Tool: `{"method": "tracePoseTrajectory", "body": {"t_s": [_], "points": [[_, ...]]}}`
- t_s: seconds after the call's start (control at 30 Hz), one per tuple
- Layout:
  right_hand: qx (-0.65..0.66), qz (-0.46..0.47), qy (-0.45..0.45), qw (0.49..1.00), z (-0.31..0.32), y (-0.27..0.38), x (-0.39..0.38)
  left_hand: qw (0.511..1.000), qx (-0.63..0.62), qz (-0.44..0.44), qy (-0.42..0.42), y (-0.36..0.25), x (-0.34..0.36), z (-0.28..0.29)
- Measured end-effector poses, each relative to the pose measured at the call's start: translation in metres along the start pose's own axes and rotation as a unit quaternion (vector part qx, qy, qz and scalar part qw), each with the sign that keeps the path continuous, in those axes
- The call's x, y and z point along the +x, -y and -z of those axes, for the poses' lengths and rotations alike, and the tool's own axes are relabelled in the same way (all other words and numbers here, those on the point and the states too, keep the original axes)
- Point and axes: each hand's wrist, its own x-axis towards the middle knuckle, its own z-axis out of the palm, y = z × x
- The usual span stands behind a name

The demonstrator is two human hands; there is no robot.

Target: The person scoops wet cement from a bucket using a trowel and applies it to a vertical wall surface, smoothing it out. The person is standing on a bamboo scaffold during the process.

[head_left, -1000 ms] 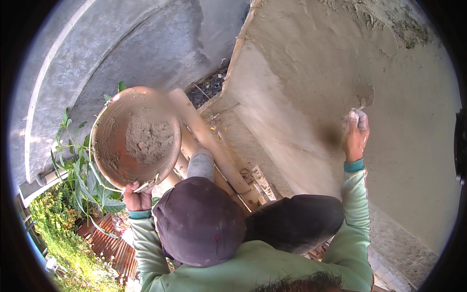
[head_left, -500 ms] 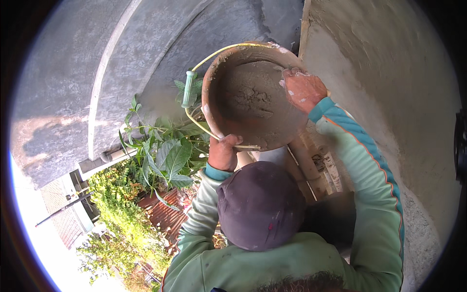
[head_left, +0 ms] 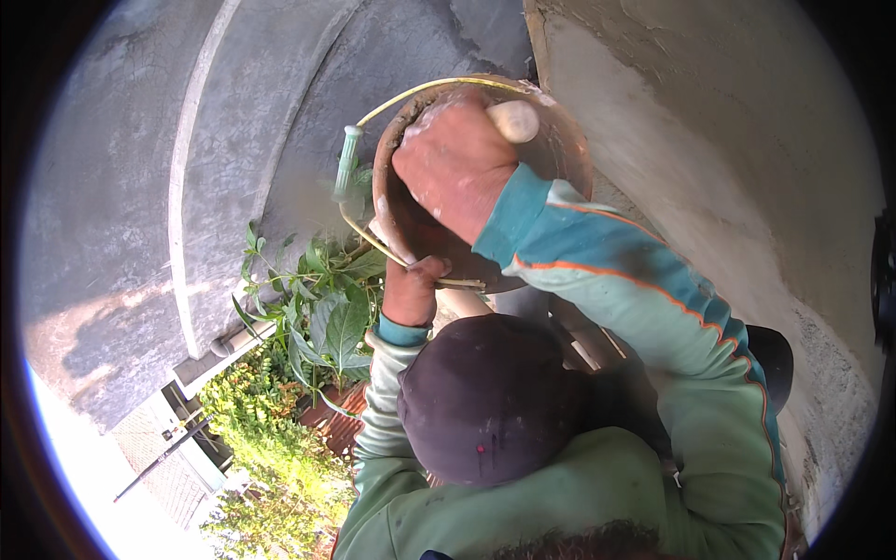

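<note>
A round bucket [head_left: 382,182] tilts open in front of me, its rim crusted with grey-brown mortar. Its wire bail [head_left: 425,89] carries a pale green grip [head_left: 348,159] on the left side. My left hand [head_left: 409,291] is closed round the near-left rim, thumb over the edge. Across the mouth reaches my right hand [head_left: 457,163], smeared with mortar and closed on a trowel-like tool [head_left: 514,122]. Only the pale rounded handle end shows; the working end is hidden. My hand and forearm cover most of the bucket's inside.
Leafy plants [head_left: 327,317] grow just left of the bucket. A grey cement wall [head_left: 121,177] stands at the left, and a brownish plastered wall [head_left: 709,121] rises close on the right. Between my arms is a dark rounded cloth shape [head_left: 485,397]. Foliage [head_left: 271,439] shows far below left.
My right hand has moved left from the bucket's right side to its far-left inner side, turning the tool's handle end upward. The left hand keeps its hold; the bucket shifts slightly left.
</note>
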Motion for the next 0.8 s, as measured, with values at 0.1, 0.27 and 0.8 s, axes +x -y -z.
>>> {"method": "tracePoseTrajectory", "body": {"t_s": [0.1, 0.27, 0.8], "points": [[-0.128, 0.128, 0.12, 0.976, 0.005, 0.03, -0.03, 0.995, 0.075, -0.066, 0.004, -0.001, 0.011, 0.001], [0.126, -0.15, 0.167, 0.966, -0.028, -0.069, -0.056, 0.98, 0.171, -0.105, -0.019, -0.003, 0.011, -0.005], [0.219, -0.117, 0.158, 0.956, -0.08, -0.03, -0.098, 0.97, 0.144, -0.186, -0.063, -0.01, 0.014, -0.011]]}}
